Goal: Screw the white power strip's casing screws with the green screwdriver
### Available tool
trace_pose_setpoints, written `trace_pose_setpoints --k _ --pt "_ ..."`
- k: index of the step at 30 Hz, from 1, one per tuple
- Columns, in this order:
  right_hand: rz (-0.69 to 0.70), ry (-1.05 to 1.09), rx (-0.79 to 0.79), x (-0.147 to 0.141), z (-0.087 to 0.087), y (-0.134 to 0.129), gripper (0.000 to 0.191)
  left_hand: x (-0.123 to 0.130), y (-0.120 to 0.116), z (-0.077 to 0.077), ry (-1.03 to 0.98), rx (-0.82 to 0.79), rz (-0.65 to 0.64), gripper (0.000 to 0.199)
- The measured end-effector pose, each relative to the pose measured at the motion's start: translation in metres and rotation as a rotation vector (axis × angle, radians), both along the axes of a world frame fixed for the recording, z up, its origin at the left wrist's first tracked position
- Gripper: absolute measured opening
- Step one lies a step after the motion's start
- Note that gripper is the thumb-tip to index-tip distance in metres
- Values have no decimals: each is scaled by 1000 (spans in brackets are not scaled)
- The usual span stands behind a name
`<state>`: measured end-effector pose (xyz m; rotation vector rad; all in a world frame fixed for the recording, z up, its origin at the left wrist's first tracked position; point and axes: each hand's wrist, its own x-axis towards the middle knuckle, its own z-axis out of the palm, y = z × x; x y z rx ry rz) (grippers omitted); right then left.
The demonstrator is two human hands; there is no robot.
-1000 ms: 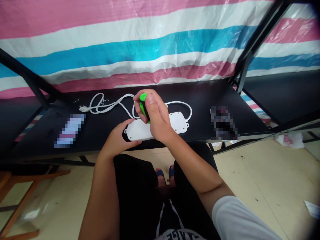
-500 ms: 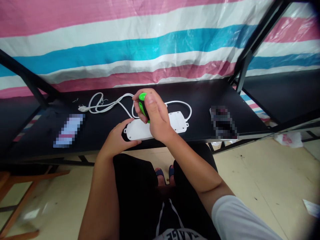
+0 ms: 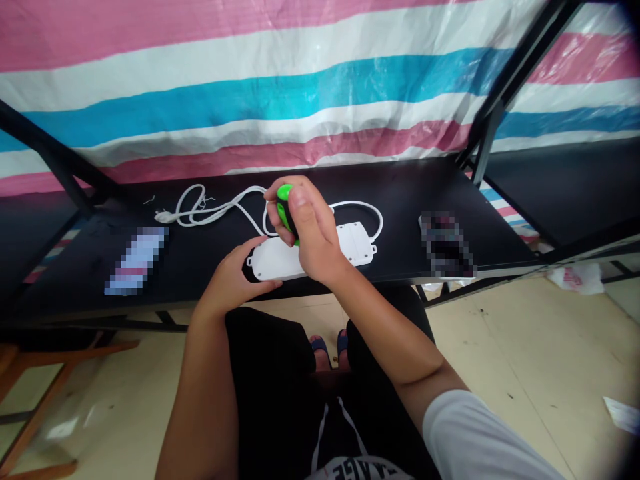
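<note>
A white power strip [image 3: 277, 262] lies back side up along the front of the black table, with small screw holes along its edges. Around its left end my left hand [image 3: 241, 270] is closed, thumb on the near edge and fingers on the far edge. My right hand [image 3: 313, 230] wraps round the green and black handle of a screwdriver [image 3: 285, 193], held above the middle of the strip. The hand hides the tool's shaft and tip, so I cannot tell where the tip touches. A white cord [image 3: 373, 205] leaves the strip's right end and loops behind it.
The cord's plug [image 3: 164, 217] rests on the black table [image 3: 400, 190] at the left. A blurred phone-like object [image 3: 137, 260] lies at the left, and another dark blurred one [image 3: 447, 245] at the right. Behind hangs a striped plastic sheet [image 3: 300, 87], between black metal posts.
</note>
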<state>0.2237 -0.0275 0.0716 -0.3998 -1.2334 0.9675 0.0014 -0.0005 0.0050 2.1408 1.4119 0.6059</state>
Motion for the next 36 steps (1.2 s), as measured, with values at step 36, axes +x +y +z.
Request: trace_pose_setpoints --k 36 --pt "64 36 -85 -4 4 7 51 2 -1 3 -6 3 0 101"
